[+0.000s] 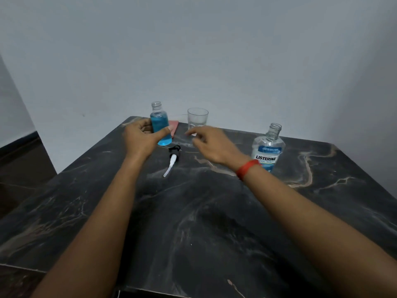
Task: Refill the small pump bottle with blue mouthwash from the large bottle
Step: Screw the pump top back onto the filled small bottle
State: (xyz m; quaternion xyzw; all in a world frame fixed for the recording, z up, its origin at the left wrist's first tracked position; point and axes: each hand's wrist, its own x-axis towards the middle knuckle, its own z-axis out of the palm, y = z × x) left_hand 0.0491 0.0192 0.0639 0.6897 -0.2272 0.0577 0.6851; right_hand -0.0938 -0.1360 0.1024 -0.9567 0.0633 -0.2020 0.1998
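Filling judged done: left hand (144, 137) gripped the small pump bottle (160, 125); right hand (212, 146) hung loose-fingered, empty; pump head (173, 157) needed refitting.

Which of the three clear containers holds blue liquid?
The small bottle gripped by the left hand: it is mostly full of blue. The glass behind the right hand and the large labelled bottle look clear.
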